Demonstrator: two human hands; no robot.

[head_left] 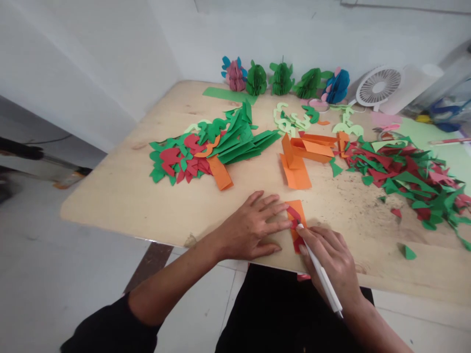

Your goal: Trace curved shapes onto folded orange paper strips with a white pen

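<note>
On the table near its front edge lies a strip of orange paper with a red paper cutout on top. My left hand rests flat with fingers spread, its fingertips on the left side of the cutout and strip. My right hand grips a white pen, its tip down at the cutout's edge. Just beyond lie folded orange paper strips. To the left is a pile of red cutouts and green folded strips.
Red and green paper scraps heap up at the right. Along the wall stand several paper honeycomb shapes and a white fan. Pale green cutouts lie mid-table. The table's front edge runs close to my forearms.
</note>
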